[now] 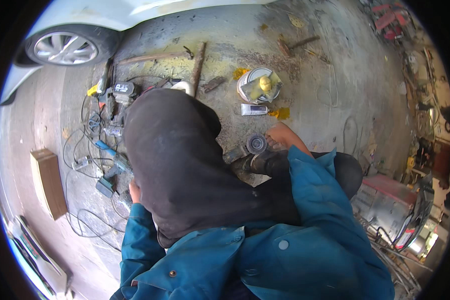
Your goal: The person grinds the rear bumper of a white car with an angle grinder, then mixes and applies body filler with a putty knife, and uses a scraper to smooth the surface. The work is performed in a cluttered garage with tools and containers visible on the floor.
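Observation:
My right hand [282, 135] is low by my shoe, its fingers curled beside the round, dark disc [256, 144] of a grinder-like tool. The tool's body [234, 154] lies left of the disc, partly behind my leg. What the curled fingers hold, if anything, is hidden. Only the edge of my left hand [134, 191] shows past my dark-trousered knee [170, 150]; its fingers are out of sight. Nearest to it on the floor is a blue-and-black cordless power tool [116, 167].
A lidded tub [242, 87] bears a yellow-smeared spreader plate [259, 94]. A white tube [254, 109] lies before it. At left are tangled cables [85, 220], a battery pack [125, 89] and a cardboard box [50, 182]. A car wheel [67, 48] stands far left; a hammer [290, 46] lies far right.

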